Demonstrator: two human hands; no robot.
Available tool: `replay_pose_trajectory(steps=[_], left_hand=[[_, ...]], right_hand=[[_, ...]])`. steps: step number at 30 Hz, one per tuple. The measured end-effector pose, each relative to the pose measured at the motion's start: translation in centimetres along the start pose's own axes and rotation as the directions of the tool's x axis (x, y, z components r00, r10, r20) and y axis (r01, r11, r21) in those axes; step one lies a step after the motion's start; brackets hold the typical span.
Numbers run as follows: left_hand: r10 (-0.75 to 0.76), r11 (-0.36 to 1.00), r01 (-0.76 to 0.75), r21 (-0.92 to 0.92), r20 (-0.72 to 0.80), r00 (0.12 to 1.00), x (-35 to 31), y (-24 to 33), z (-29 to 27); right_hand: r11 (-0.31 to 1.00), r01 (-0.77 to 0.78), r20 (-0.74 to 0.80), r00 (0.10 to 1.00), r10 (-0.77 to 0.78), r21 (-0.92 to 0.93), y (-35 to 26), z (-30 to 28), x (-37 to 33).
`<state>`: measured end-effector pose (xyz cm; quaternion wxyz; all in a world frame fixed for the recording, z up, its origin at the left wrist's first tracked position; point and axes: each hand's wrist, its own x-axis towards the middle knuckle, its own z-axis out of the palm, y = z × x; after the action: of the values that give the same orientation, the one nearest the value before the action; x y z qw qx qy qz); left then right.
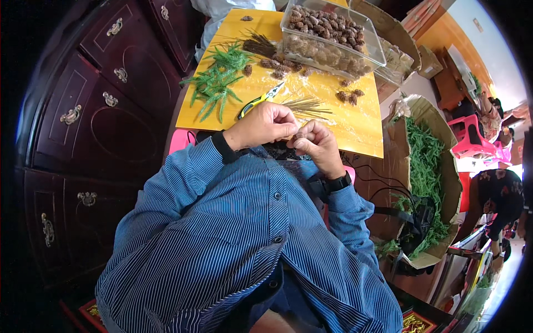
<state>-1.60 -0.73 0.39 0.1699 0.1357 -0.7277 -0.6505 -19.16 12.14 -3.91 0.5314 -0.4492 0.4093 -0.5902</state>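
Close together at the near edge of the yellow table (236,29), my two hands meet in front of my body. My right hand (323,149) pinches a small brown pine cone (300,136), partly hidden by the fingers. The fingers of my left hand (261,126) are closed right beside it; what they pinch is too small to make out. Just beyond my left hand lie yellow-and-black pliers (260,101). A fan of thin brown wire-like stems (308,105) rests past my fingers. Green artificial sprigs (217,77) are heaped to the left.
A clear plastic bin (333,58) of pine cones stands at the back of the table. Loose cones (348,97) and darker stems (259,44) lie around it. A cardboard box (408,108) of green foliage is at my right, a dark cabinet (105,111) at my left. Other people are far right.
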Motion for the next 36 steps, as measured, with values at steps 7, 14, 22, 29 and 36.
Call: replay_pose_trajectory(steps=[7,14,22,29,36], left_hand=[[0.089,0.937,-0.058,0.344,-0.075,0.993,-0.3,-0.2,0.1],[0.058,0.938,-0.046,0.344,-0.024,0.998,-0.3,0.4,-0.1],[-0.147,0.982,0.126,0.142,0.149,0.978,0.6,-0.5,-1.3],[-0.116,0.992,0.108,0.069,0.13,0.985,0.3,-0.2,-0.8],[0.004,0.998,-0.008,0.069,0.065,0.998,0.1,0.7,-1.3]], right_hand=[[0.999,-0.036,0.042,0.998,0.038,-0.03,0.7,-0.1,0.1],[0.998,-0.05,0.046,0.998,0.052,-0.042,0.7,-0.2,0.1],[0.995,-0.086,0.127,0.988,0.091,-0.041,0.4,-0.1,0.0],[0.99,-0.133,0.146,0.98,0.138,-0.039,-0.2,-0.2,0.1],[0.997,-0.073,0.084,0.994,0.071,0.013,-0.4,-0.4,0.2]])
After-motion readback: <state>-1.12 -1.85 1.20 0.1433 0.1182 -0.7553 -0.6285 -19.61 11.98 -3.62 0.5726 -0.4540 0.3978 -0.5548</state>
